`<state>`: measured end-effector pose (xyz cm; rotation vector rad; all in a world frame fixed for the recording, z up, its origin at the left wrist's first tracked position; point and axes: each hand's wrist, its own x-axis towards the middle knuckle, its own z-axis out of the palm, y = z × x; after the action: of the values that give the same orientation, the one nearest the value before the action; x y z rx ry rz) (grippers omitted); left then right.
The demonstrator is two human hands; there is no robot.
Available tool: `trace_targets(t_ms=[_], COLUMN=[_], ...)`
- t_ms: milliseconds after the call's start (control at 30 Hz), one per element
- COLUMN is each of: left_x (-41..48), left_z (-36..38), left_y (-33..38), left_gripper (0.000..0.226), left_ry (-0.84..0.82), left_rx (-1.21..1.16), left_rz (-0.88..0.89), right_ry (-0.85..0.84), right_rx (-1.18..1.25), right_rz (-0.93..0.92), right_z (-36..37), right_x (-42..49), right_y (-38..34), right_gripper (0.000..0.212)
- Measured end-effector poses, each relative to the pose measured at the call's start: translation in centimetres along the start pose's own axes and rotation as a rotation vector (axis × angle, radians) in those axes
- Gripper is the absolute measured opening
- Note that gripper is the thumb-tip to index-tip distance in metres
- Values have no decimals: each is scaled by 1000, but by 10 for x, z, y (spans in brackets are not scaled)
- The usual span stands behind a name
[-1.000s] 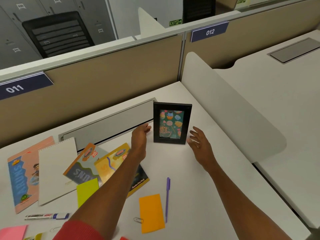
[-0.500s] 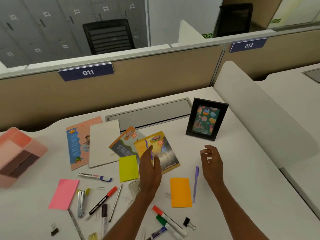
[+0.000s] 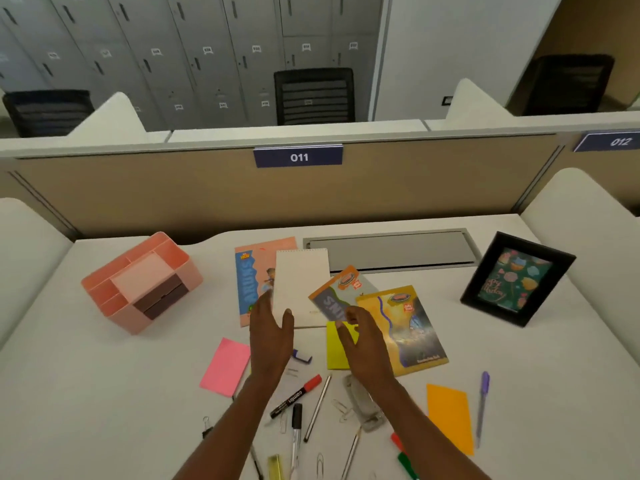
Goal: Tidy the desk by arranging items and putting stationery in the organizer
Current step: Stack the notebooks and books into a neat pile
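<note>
Left hand: the left hand (image 3: 272, 336) hovers at centre frame over the lower edge of the white notepad (image 3: 302, 287), fingers spread wide, holding nothing.
Right hand: the right hand (image 3: 363, 341) hovers over the yellow sticky pad (image 3: 335, 348), fingers loosely curled and apart, also empty.
Change: a second ago both hands flanked the picture frame (image 3: 516, 278); they have since pulled back to the booklet pile, and the frame now stands upright alone at the right of the frame.
Meaning: the frame looks settled, so the booklets are probably next to be squared up.
Organizer: the pink organizer (image 3: 142, 282) sits at left of centre, well apart from the hands, with no stationery visible in its compartments.
Stationery: the red marker (image 3: 296, 396), purple pen (image 3: 482, 408) and paper clips lie loose across the lower frame, not yet collected.
</note>
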<state>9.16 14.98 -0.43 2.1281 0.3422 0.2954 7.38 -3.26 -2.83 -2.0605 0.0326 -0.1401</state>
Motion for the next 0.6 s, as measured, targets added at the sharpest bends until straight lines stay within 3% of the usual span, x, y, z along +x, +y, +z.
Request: trace_targets(t_ms=[133,233,333,467,600], left_x=[50,83,80,80,87], left_z=[-11,2,-9,-5,1], left_y=[-37,-92,-68,-73,-90], left_gripper=[55,57,65,69,70], left_ry=[4,-17,-110,-213,-291], left_rx=[3,159,312,593,674], left_rz=[-169,-241,-317,-109,-53], right_ry=[-120,-260,-426,-414,-384], right_rx=[-141,-326,-544,-820,-932], right_rz=[-75,-152,-123,-213,-307], right_z=[50,84,107,118,118], right_x=[35,55,62,58,67], right_y=[-25,-31,-21,2,0], right_gripper=[46,64,80,91,92])
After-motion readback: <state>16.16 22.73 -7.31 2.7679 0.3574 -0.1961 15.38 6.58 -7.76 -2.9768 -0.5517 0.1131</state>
